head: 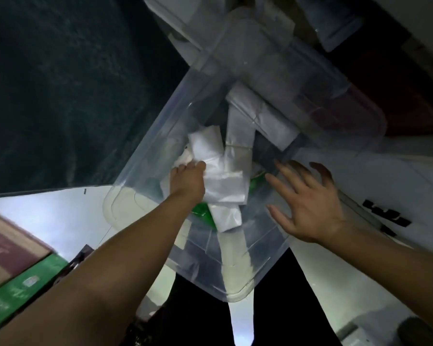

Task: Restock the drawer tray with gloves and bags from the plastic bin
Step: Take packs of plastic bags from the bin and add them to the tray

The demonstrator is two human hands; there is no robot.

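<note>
Clear plastic bin [145, 156] held the folded bags [225, 188]; left hand [188, 182] had fingers clamped on one, right hand [308, 203] hovered spread, so retrieval appeared underway, lift-out toward the unseen drawer tray judged next.

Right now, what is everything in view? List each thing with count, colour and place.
plastic bin: one, clear, centre, open at the top
plastic bags: several folded packs, clear to white, inside the bin
green item: one, partly hidden under the bags
boxes: two, one maroon, one green, lower left
left hand: inside the bin, closed on a bag pack
right hand: open, fingers spread, over the bin's right edge
</note>
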